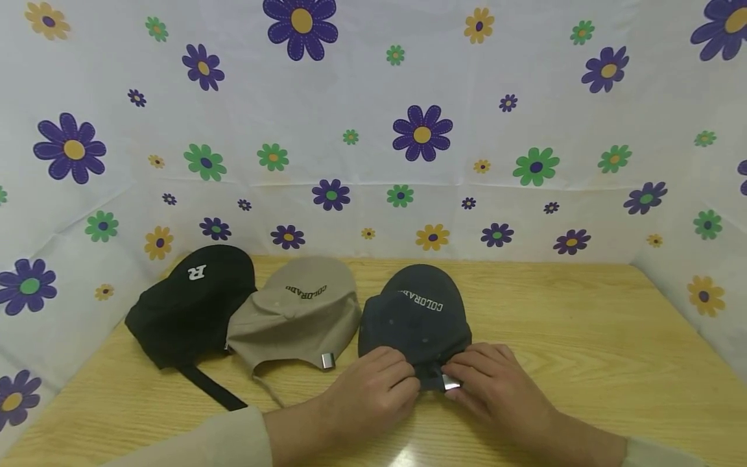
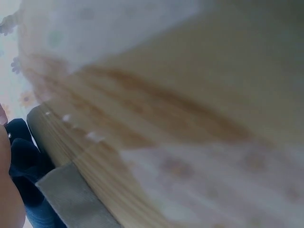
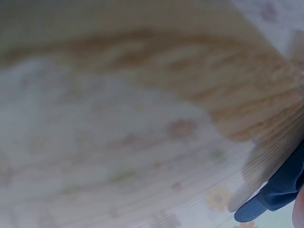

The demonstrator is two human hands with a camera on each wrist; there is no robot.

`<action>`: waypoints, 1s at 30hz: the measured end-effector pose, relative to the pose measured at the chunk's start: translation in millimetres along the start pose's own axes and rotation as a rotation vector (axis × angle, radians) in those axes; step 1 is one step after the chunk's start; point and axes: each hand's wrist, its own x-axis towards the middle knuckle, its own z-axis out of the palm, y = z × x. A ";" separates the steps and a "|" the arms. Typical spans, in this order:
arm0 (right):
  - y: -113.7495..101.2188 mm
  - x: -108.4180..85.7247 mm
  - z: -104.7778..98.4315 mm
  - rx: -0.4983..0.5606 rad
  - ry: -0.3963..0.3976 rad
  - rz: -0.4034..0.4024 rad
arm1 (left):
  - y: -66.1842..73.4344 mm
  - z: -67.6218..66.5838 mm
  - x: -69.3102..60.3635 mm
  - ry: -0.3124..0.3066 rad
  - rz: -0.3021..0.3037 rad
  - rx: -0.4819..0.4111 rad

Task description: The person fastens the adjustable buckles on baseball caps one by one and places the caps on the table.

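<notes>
My left hand (image 1: 376, 389) pinches the strap (image 1: 430, 383) of the navy cap (image 1: 417, 327), and my right hand (image 1: 498, 386) grips it at the buckle (image 1: 451, 381)! The navy cap sits on the table (image 1: 583, 311), tan cap (image 1: 297, 308) just left, black cap (image 1: 201, 305) farther left.

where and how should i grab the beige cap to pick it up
Probably by the near rim of the beige cap, beside the metal buckle, coming from the near side with a pinch across the fabric. The rim arches open on that side, leaving a thin edge to grasp, while the black cap crowds its left and the navy cap its right.
</notes>
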 end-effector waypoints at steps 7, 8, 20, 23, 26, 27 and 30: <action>-0.9 1.4 -0.4 0.006 0.002 0.009 | -1.0 -1.1 0.4 0.007 0.006 0.014; -0.8 1.2 -0.5 0.009 0.000 0.011 | -0.8 -1.3 0.5 0.004 0.002 0.011; -0.6 -1.4 0.4 0.022 -0.021 0.011 | 1.3 -1.6 -0.1 -0.015 -0.024 -0.014; -2.0 -0.9 -1.0 0.028 -0.062 0.025 | 1.6 -1.5 -0.3 -0.014 -0.030 -0.017; -3.4 0.1 -2.4 0.027 -0.095 0.034 | 1.3 -1.1 -0.2 -0.006 -0.027 -0.012; -3.5 0.2 -2.5 0.029 -0.095 0.031 | 1.2 -1.0 -0.1 -0.005 -0.027 -0.011; -2.5 -0.1 -1.9 0.027 -0.094 0.022 | 1.0 -1.2 -0.1 -0.006 -0.027 -0.008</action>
